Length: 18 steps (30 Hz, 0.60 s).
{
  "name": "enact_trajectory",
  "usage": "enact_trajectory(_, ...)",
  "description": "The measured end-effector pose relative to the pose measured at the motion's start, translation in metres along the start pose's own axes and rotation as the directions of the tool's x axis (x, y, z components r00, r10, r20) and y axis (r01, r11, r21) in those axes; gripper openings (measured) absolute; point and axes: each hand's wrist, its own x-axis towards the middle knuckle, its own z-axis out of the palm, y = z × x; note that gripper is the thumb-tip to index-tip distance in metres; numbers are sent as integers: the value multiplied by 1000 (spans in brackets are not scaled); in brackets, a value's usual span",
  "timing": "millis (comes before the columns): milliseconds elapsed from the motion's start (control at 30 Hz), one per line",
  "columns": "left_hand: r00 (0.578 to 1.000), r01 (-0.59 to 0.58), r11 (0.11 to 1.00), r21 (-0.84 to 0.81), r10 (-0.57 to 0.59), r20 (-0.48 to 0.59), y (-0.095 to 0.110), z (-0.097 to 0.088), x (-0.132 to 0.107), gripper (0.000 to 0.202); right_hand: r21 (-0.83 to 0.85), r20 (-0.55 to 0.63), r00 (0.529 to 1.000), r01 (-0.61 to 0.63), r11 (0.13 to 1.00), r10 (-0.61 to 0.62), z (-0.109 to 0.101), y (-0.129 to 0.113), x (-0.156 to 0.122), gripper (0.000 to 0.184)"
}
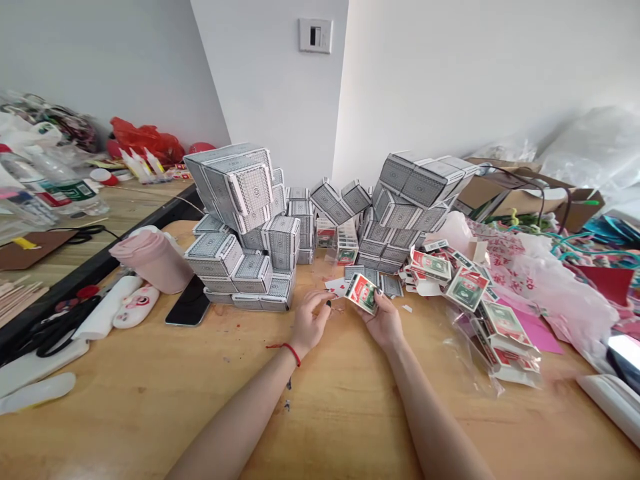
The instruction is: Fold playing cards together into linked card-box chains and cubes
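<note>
A red, green and white playing-card box (363, 294) is gripped in my right hand (385, 323), thumb on its right edge. My left hand (309, 324), wearing a red string bracelet, hovers to the left of that box; its fingers are loosely bent and apart, with nothing visible in them. Just beyond my hands lie loose cards with red hearts (338, 287) and grey patterned card backs (393, 285). Stacks of grey patterned card blocks stand on the left (240, 193) and on the right (420, 180).
Torn card boxes (505, 330) and clear film lie at right beside a pink-printed plastic bag (540, 273). Two card boxes (347, 243) stand between the stacks. At left are a phone (188, 301), a pink cup (153, 259) and black scissors (65, 327).
</note>
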Motion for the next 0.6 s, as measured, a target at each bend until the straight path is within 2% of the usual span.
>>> enact_trajectory(100, 998, 7, 998, -63, -3, 67, 4, -2, 1, 18, -80, 103, 994, -26, 996, 34, 11, 6, -7, 22)
enact_trajectory(200, 979, 201, 958, -206, -188, 79, 2, 0, 3, 21, -199, 168, 986, 21, 980, 13, 17, 9, -13, 27)
enact_trajectory(267, 949, 314, 888, -337, -300, 92, -1, 0, 6, 23, -283, 209, 978, 59, 957, 1, 15, 10, -14, 28)
enact_trajectory(367, 905, 380, 730, -568, -421, 64, -4, -1, 10, 23, -421, 200, 977, 148, 895, -68, 9, 10, -11, 37)
enact_trajectory(400, 888, 383, 678, -628, -456, 49, -4, -2, 11, 23, -496, 182, 977, 185, 848, -107, 7, 10, -10, 42)
enact_trajectory(467, 859, 388, 604, -696, -510, 36, -3, -4, 12, 27, -674, 179, 965, 262, 691, -192, 4, 10, -7, 41)
enact_trajectory(533, 839, 411, 562, -718, -541, 57, -1, -5, 12, 30, -806, 245, 939, 336, 488, -242, 5, 12, -7, 31)
enact_trajectory(600, 813, 443, 499, -745, -574, 99, 2, -6, 13, 30, -846, 340, 913, 402, 349, -227, 7, 15, -7, 28)
